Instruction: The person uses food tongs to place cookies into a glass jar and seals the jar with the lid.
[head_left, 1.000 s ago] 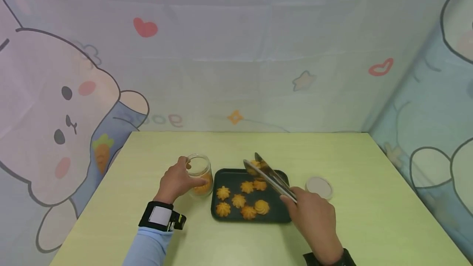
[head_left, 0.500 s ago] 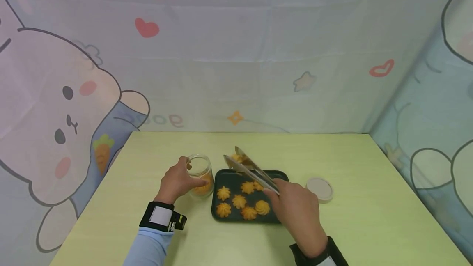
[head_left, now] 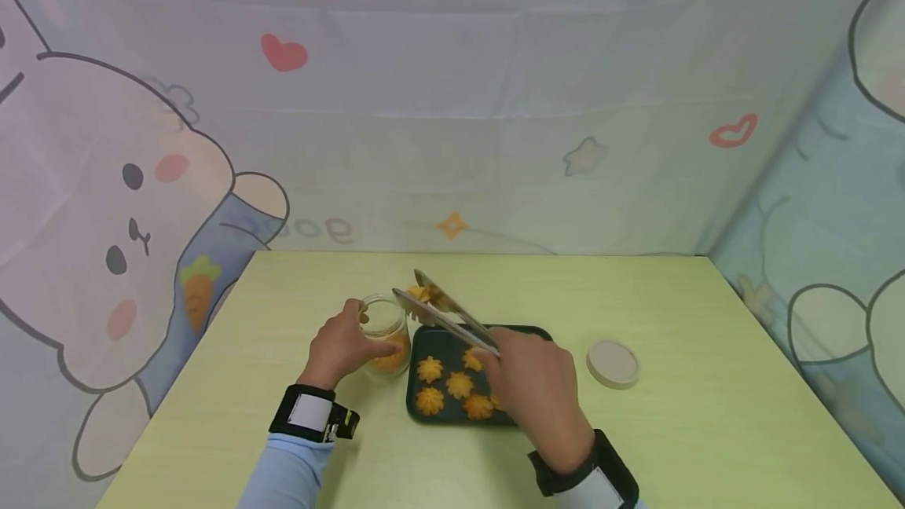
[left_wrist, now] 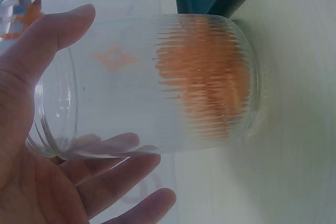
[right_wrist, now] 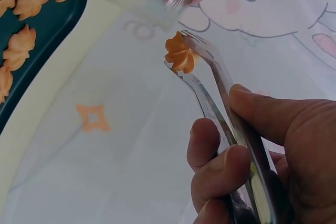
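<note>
My left hand (head_left: 346, 348) grips the clear glass jar (left_wrist: 121, 98) near its rim, thumb on one side and fingers on the other. Orange-yellow cookies (left_wrist: 207, 77) lie in the bottom of that jar, which stands upright on the table. In my right hand (head_left: 533, 387) is a pair of metal tongs (right_wrist: 226, 103). A swirled cookie (right_wrist: 180, 53) is pinched between the tongs' tips, above the tray's back left edge and close to the jar's open mouth. Several more cookies (head_left: 459, 385) sit on the dark green tray (head_left: 447, 342); my right hand hides part of it.
To the right of the tray, a round whitish lid (head_left: 613, 364) lies on the pale yellow-green table (head_left: 707, 415). A cartoon-printed cloth (head_left: 509, 100) hangs behind the table's far edge. The tray stands right beside the jar.
My right hand has carried the tongs and the cookie leftward, from over the tray's back right part to near the jar's mouth. My left hand and the jar stay in place.
</note>
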Available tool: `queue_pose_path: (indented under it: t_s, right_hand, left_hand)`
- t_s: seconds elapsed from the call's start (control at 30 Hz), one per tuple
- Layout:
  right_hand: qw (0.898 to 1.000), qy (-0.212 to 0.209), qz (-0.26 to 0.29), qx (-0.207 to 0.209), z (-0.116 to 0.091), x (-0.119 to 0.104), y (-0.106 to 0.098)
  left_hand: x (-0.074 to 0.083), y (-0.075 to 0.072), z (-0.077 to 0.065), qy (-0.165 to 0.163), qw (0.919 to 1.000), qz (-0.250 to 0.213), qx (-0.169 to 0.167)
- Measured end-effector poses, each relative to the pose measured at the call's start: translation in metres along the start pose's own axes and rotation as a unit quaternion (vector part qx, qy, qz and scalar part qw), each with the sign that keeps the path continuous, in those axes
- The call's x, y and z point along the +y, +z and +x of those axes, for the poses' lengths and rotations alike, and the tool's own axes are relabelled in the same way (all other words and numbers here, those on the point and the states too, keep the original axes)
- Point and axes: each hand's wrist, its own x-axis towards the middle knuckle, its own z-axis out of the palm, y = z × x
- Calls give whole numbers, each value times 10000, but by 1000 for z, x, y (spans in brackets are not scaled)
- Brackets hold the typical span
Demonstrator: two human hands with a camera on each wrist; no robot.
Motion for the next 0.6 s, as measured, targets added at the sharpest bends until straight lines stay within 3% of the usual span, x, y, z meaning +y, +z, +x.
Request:
queue_pose_path:
  t_s: [0.6]
  right_hand:
    - [9993,-250,36,-281,16,-27,9]
  left_hand:
    - [2,-2,-2,-31,10000,-10,-85]
